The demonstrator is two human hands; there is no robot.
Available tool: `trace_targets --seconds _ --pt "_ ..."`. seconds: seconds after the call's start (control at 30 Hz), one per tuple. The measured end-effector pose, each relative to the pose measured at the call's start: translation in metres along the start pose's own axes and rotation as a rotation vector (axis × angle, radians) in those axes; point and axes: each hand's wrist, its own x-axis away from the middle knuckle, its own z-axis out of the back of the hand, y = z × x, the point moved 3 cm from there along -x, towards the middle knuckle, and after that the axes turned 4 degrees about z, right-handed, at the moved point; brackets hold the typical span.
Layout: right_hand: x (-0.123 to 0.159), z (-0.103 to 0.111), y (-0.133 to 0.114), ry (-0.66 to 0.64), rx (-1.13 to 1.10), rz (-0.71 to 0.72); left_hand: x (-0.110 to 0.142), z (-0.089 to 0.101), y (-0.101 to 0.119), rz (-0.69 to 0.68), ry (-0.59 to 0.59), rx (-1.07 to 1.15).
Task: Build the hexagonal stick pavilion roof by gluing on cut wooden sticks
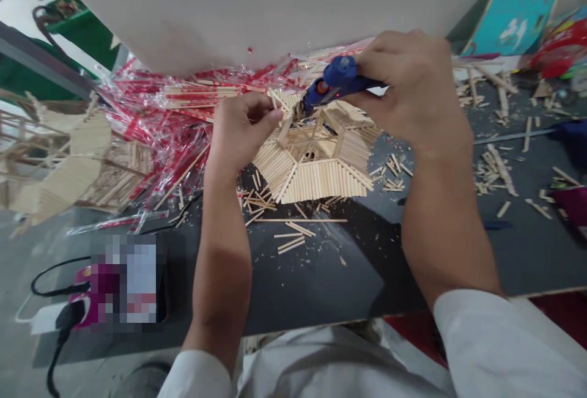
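A roof-like model of thin wooden sticks (321, 179) stands on the dark table, its sloped panels set around an open frame in the middle. My right hand (408, 89) is wrapped round a blue hot glue gun (340, 74), whose nozzle points down at the model's upper left edge. At that same edge my left hand (247, 126) pinches a short wooden stick (274, 99) between thumb and finger. The glue gun's tip partly hides the spot where it meets the model.
Red-and-clear plastic wrappers with sticks (202, 95) heap up behind and left. Another stick model (68, 159) stands far left. Short stick pieces (293, 240) lie in front. A magenta power strip (96, 291) with cables sits at lower left, a teal board (511, 19) at back right.
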Motion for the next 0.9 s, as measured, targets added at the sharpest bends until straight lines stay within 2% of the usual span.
trace_targets --seconds 0.43,0.63,0.9 --pt "-0.002 0.017 -0.004 0.107 -0.026 -0.021 -0.001 -0.001 0.000 -0.002 -0.005 0.013" --pt "-0.001 0.015 -0.005 0.029 -0.028 -0.025 -0.001 0.000 -0.002 0.040 -0.009 0.008" --pt "-0.001 0.006 -0.003 -0.003 -0.032 -0.001 0.000 -0.001 -0.002 0.065 -0.028 -0.011"
